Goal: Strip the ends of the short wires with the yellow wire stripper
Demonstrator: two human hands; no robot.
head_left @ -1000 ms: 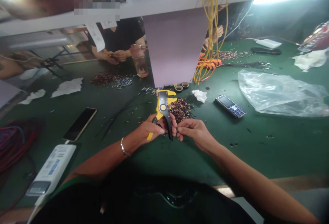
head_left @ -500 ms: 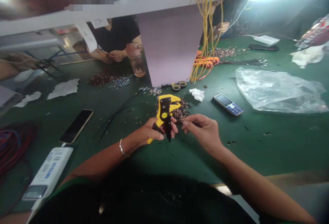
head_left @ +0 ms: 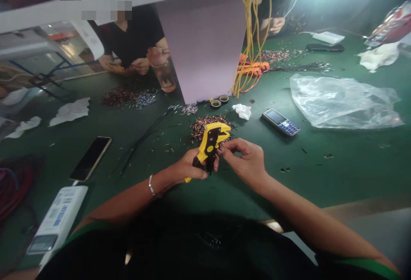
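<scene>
Green bench [head_left: 337,173] fills the view, strewn with cut wire bits, and at its middle the left hand [head_left: 188,166] is closed around the handles of a yellow and black wire stripper [head_left: 209,147]. The tool lies tilted, its long axis running from the handles low on the left up to its head on the right, above a heap of copper-ended wire pieces [head_left: 212,128]. The right hand [head_left: 245,160] comes in from the other side, nearer the head, its fingers [head_left: 224,148] drawn into a narrow pinch right at the tool; anything held there is too thin to tell. Half a second ago those fingers stood apart from the stripper, and now that gap has closed. Beyond lie a tissue [head_left: 242,111], two tape rolls [head_left: 220,101], a keypad phone [head_left: 281,122] and a plastic bag [head_left: 343,104], with a smartphone [head_left: 90,158] to the left. Across the bench, past a lilac panel [head_left: 201,44], another person's hands [head_left: 140,66] work near a drinking bottle [head_left: 163,76].
</scene>
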